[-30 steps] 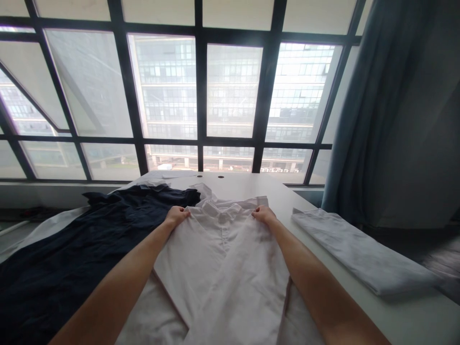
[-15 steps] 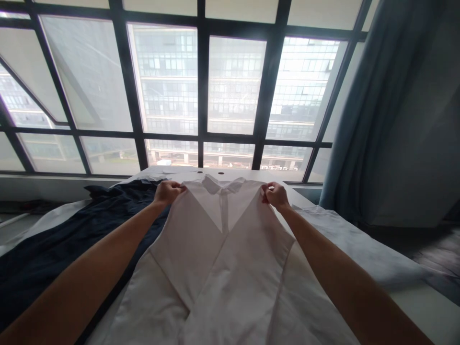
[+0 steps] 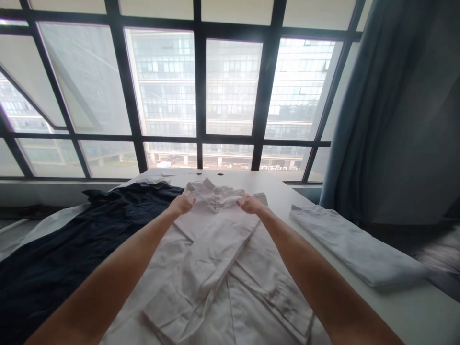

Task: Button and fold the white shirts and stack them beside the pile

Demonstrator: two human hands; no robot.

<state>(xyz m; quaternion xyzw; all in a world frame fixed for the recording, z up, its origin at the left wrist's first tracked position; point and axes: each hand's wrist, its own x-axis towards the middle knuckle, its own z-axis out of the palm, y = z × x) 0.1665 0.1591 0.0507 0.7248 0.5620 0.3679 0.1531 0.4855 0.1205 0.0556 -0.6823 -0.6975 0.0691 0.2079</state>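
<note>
A white collared shirt (image 3: 215,235) lies front-up on the table, its sleeves crossed over the body and wrinkled. My left hand (image 3: 182,203) rests at the shirt's left shoulder, fingers and thumb apart. At the other shoulder, my right hand (image 3: 250,203) touches the fabric in the same way, thumb spread from the fingers. Between the two hands is the collar, pointing toward the window. Under the shirt, more white cloth shows at the lower edge; I cannot tell whether it is a separate garment.
Dark navy garments (image 3: 108,235) spread along the left. A folded white cloth stack (image 3: 359,244) lies on the right of the white table (image 3: 406,306). Beyond the far edge stands a large black-framed window (image 3: 230,86), with a grey-blue curtain (image 3: 362,120) at right.
Both hands, earlier pinching the raised shirt at its shoulders, have come down and closer together, and their fingers have parted. The shirt now lies lower on the table, sleeves visible across it.
</note>
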